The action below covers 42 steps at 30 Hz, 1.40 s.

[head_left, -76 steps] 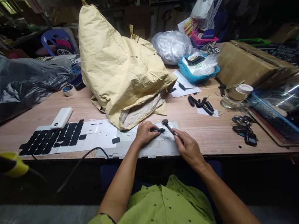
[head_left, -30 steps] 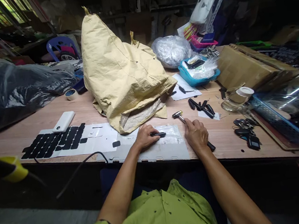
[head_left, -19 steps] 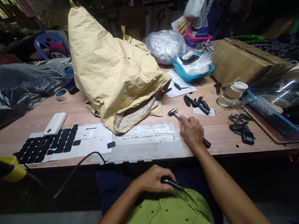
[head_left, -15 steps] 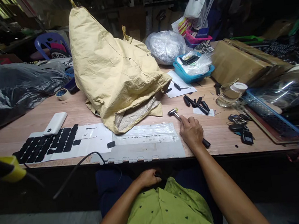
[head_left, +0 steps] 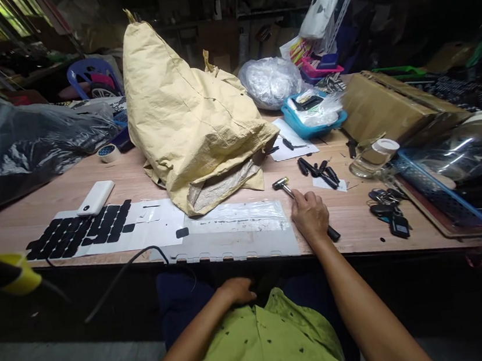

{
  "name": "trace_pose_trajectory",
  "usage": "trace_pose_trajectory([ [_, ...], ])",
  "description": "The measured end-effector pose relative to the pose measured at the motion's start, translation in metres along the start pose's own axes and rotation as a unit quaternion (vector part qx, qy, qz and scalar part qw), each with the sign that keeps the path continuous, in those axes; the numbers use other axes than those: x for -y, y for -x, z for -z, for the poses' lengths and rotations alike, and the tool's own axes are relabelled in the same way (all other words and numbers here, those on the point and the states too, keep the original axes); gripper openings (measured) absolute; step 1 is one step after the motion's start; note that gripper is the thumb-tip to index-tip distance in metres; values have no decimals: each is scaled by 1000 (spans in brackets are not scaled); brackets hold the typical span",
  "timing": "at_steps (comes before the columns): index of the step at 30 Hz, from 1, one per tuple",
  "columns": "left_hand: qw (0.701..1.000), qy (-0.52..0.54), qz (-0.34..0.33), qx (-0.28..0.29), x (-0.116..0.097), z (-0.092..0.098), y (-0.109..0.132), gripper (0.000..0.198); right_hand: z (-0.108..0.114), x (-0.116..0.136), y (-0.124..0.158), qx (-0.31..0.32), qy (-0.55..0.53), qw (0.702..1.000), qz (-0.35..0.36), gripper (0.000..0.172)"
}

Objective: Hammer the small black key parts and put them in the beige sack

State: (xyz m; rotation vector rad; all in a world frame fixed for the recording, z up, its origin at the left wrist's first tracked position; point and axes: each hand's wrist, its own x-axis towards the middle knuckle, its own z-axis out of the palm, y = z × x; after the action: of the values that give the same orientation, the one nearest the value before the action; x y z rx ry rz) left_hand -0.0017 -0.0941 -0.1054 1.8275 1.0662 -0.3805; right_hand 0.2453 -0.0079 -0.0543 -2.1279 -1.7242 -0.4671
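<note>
My right hand (head_left: 310,217) is wrapped round the handle of a small hammer (head_left: 282,183) on the table. The hammer's metal head shows beyond my fingers, and the black handle end sticks out below the palm. In my lap, below the table edge, my left hand (head_left: 237,290) looks closed, its fingers curled and partly hidden; what it holds, if anything, I cannot make out. Left of the hammer lies a clear-topped grey sheet (head_left: 239,240) with a notched front edge. One small black pad (head_left: 182,233) rests at its left end.
A large beige sack (head_left: 190,122) stands mid-table. Rows of black pads (head_left: 59,238) on white paper and a white power bank (head_left: 96,198) lie left. To the right are black parts (head_left: 319,172), keys (head_left: 398,224), a jar (head_left: 370,160) and a blue basket (head_left: 425,181). A cable (head_left: 121,277) crosses the front edge.
The view has shifted slightly, moving the table's contents a little right and down. My left hand has turned a bit, and the dark spot by its thumb no longer shows. My right hand keeps the hammer.
</note>
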Motion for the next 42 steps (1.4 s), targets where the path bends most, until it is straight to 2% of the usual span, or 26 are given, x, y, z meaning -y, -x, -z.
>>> trace_pose_trajectory([
  [3, 986, 10, -127, 105, -24, 32, 26, 31, 0, -1, 0, -1, 2, 1000, -2, 33],
  [5, 964, 112, -206, 124, -39, 69, 32, 35, 0, -1, 0, -2, 0, 1000, -2, 33],
  [6, 954, 171, -224, 102, -45, 90, 30, 36, 0, -2, 0, -3, -2, 1000, -2, 33],
  [7, 948, 216, -227, 47, -49, 112, 25, 36, 0, -2, 0, -2, -4, 1000, 0, 33],
  [8, 945, 242, -218, -42, -52, 133, 18, 34, 0, -2, 0, -2, -6, 1000, 1, 33],
  [9, 936, 249, -193, -157, -52, 154, 8, 30, 0, -2, 0, -1, -7, 1000, 2, 33],
  [11, 903, 219, -79, -362, -49, 191, -12, 24, 0, -2, 0, 0, -11, 1000, 3, 33],
  [12, 888, 187, -2, -420, -46, 206, -22, 20, 0, -2, -1, 1, -12, 1000, 3, 33],
  [14, 858, 131, 117, -483, -38, 228, -36, 15, 1, -1, 0, 3, -16, 1000, 5, 33],
  [16, 831, 100, 163, -522, -27, 243, -42, 17, 2, -1, 0, 6, -18, 1000, 6, 33],
  [22, 748, 71, 135, -645, 0, 268, -32, 34, 4, 0, 2, 2, -11, 1000, 4, 34],
  [24, 726, 76, 152, -667, 4, 274, -29, 36, 5, 0, 2, 0, -8, 1000, 3, 33],
  [26, 720, 83, 161, -670, 6, 276, -28, 33, 5, 0, 2, 0, -6, 1000, 2, 33],
  [30, 756, 58, 164, -631, 4, 270, -34, 17, 4, 0, 2, 1, -8, 1000, 0, 34],
  [35, 776, 8, 157, -611, 1, 254, -35, 20, 3, 0, 2, -2, -11, 1000, 1, 34],
  [42, 844, 18, 71, -532, 7, 235, -17, 17, 4, 2, 2, 7, -6, 1000, 1, 33],
])
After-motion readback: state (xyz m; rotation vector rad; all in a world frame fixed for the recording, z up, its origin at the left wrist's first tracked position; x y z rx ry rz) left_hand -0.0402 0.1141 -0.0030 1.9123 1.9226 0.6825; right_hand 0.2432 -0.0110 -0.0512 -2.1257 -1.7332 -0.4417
